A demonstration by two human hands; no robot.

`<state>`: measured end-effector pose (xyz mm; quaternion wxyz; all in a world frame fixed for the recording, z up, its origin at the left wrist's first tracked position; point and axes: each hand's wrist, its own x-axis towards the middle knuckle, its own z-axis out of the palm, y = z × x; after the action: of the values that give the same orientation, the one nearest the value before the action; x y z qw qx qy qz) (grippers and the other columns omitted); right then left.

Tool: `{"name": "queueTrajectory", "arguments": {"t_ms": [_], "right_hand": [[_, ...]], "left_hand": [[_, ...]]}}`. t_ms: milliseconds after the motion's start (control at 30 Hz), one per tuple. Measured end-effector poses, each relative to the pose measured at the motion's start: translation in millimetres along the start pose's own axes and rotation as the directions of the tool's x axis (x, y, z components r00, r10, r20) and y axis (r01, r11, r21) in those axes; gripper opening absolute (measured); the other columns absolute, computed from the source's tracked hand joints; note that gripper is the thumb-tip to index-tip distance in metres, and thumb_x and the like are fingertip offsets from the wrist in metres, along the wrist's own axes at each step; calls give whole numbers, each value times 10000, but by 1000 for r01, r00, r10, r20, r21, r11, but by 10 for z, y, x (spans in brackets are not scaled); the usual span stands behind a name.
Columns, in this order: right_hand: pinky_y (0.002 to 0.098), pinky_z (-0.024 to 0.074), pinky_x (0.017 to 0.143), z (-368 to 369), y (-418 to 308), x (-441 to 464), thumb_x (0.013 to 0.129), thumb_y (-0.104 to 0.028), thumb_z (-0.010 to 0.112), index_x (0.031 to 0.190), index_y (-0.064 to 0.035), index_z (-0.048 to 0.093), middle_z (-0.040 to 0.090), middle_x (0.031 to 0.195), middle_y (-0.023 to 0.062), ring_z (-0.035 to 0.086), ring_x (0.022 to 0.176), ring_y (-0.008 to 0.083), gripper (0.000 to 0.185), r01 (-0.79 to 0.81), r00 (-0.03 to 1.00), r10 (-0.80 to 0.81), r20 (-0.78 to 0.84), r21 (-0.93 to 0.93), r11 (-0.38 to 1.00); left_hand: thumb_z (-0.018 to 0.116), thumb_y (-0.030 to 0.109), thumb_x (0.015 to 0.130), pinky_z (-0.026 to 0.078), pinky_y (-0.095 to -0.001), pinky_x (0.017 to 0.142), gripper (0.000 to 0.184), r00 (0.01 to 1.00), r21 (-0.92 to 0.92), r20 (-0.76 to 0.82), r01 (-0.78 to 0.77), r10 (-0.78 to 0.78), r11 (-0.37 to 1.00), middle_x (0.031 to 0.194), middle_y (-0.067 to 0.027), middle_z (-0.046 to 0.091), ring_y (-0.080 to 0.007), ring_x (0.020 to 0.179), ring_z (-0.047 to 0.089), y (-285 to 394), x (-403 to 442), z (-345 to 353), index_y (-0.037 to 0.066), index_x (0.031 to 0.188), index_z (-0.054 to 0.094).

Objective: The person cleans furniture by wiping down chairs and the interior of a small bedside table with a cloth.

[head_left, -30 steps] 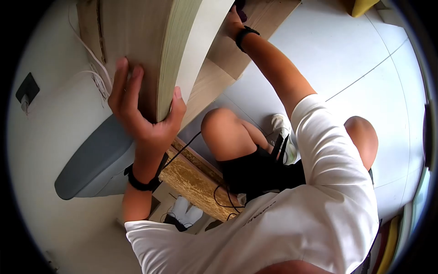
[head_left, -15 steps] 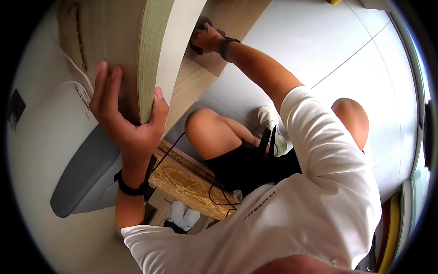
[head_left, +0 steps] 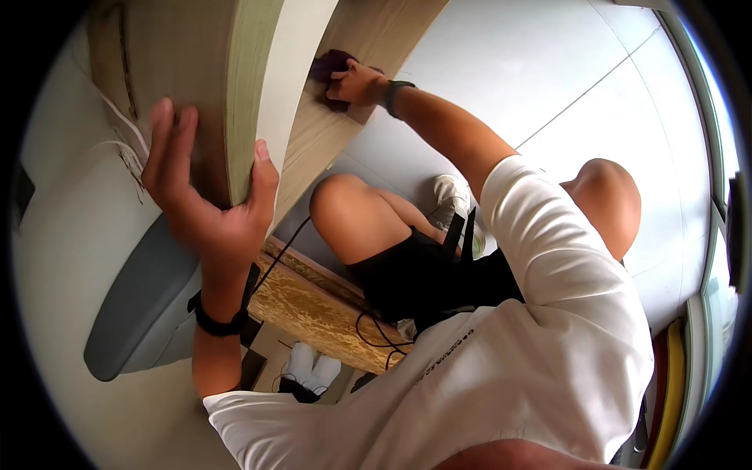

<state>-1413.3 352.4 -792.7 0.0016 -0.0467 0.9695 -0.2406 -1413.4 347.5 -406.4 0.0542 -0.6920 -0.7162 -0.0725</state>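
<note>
Purple rag (head_left: 333, 63) first: it's bunched up under your right hand (head_left: 359, 84), and I'd flatten it into more of a pad. Looks like you've got it against the pale wood shelf (head_left: 309, 153), near where two boards meet, so a flat pad should give more even contact than a wad. Go with the grain, go easy, and tuck a loose fold into the corner instead of jamming your knuckles in.

Your right fingers are curled over the rag, holding it. Can't tell how tightly, and I can't make out all the fingertips.

Your left hand (head_left: 215, 227) is stretched wide around the edge of the cabinet (head_left: 168, 70), thumb on the pale side, fingers on the brown side. Decent brace imo, just don't lean your whole weight on it. Also watch the black cord (head_left: 282, 254) near your left wrist, easy thing to snag.

As for the rag itself: really dark, nearly black in the folds, crumpled and soft-looking. One lump pokes out past your fingers toward the cabinet, and another dark bit shows below them. Can't tell whether it's damp or dry.
</note>
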Motion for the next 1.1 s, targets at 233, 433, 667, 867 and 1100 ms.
{"name": "queueTrajectory", "arguments": {"t_ms": [233,433,667,867,1100], "right_hand": [[449,517,835,-425,1272,-758,920,-309,577,1190,-234,542,558,1228,-15,516,1187,212,283,-414,843,346,-411,-85,906],[421,569,714,-466,935,-873,901,-238,589,1220,-192,513,543,1193,95,551,1069,308,331,-730,506,688,-520,167,663],[370,590,683,10,-131,-882,881,-134,581,1183,-192,541,521,1189,69,580,1004,310,310,-458,836,465,-290,97,884],[405,596,632,-476,575,-1214,908,-245,605,1205,-196,533,546,1164,56,626,973,367,309,-549,797,549,-253,78,832],[458,564,725,-1771,459,-1232,864,-264,644,1045,-98,641,699,911,135,677,876,358,246,-602,782,620,64,337,724]], "left_hand": [[798,74,744,424,-449,1046,637,1000,46,6,-13,13,999,1365,-172,513,-363,1274,495,24,78,-37,24,1315,520],[796,64,742,435,-449,1046,631,998,-4,-44,-37,37,999,1361,-165,512,-357,1270,500,-36,23,-12,43,1313,530],[782,50,774,441,-450,1058,598,996,-58,-67,-55,51,997,1348,-175,513,-364,1294,490,-84,-7,-16,26,1314,525],[780,52,774,445,-452,1048,565,998,-66,-65,-12,8,998,1337,-180,527,-367,1275,508,1,-21,-87,33,1295,564],[781,159,766,370,-601,1057,599,992,-82,-126,15,-25,997,1399,-119,499,-351,1304,490,-65,-174,-138,150,1323,559]]}}
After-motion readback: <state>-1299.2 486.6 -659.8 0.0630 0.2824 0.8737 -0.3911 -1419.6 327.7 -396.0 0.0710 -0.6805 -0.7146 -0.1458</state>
